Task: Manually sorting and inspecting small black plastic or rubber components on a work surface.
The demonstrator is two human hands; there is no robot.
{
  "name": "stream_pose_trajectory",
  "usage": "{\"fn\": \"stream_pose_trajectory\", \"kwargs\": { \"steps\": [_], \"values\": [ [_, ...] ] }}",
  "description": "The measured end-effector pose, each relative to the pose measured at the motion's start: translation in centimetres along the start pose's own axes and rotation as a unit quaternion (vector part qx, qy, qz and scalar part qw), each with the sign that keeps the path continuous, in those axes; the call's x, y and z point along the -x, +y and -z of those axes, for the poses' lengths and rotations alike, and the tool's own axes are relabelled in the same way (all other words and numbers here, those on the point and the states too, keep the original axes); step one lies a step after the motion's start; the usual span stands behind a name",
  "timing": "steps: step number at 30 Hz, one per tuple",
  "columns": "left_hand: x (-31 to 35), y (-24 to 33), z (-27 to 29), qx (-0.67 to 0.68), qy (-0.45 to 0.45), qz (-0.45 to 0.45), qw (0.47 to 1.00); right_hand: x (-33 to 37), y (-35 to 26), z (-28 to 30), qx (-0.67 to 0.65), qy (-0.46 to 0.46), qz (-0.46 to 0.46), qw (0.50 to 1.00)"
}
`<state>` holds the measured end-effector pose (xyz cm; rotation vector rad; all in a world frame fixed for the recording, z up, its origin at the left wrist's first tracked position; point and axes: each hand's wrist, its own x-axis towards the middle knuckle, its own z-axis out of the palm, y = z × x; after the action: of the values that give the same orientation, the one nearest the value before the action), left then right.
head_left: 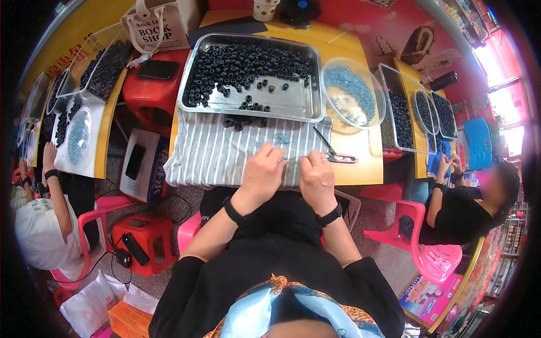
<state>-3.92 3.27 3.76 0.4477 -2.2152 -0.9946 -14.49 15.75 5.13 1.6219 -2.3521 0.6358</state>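
Note:
My left hand (262, 172) and my right hand (317, 177) are held close together above a grey-and-white striped cloth (197, 149). Fingertips on both hands are pinched; what sits between them is too small to make out. Just beyond the fingers lies a small heap of light-blue clear pieces (281, 138). A metal tray (293, 104) stands behind, holding many dark round bead-like pieces (248, 65), and a few more dark ones (239, 120) are on the cloth. By my right hand are small thread snips (342, 159) and a thin black tool (323, 139).
A round clear bowl (379, 104) of light-blue pieces stands right of the tray. Red stools (152, 93) and a phone (158, 69) are at the left. Co-workers sit on both sides, one in a white shirt (42, 228), one in black (459, 211).

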Motion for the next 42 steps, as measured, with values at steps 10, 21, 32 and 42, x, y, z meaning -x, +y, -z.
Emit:
{"fn": "stream_pose_trajectory", "kwargs": {
  "steps": [10, 21, 32, 42],
  "values": [
    [-0.2, -1.3, 2.9, -0.025, -0.02, 0.017, 0.999, 0.4, 0.4, 0.2, -0.027, -0.002, 0.01, 1.0],
    [0.8, -1.9, 3.4, 0.49, -0.05, 0.281, 0.824, 0.9, -1.2, 0.4, -0.492, 0.041, -0.18, 0.851],
    [3.1, -0.9, 1.9, 0.688, -0.003, 0.351, 0.635, -0.5, -5.0, 0.6, -0.321, 0.107, 0.006, 0.941],
    [3.2, -2.0, 2.1, 0.661, -0.085, 0.317, 0.674, -0.4, -4.0, 1.9, -0.432, 0.028, -0.07, 0.899]
  ]
}}
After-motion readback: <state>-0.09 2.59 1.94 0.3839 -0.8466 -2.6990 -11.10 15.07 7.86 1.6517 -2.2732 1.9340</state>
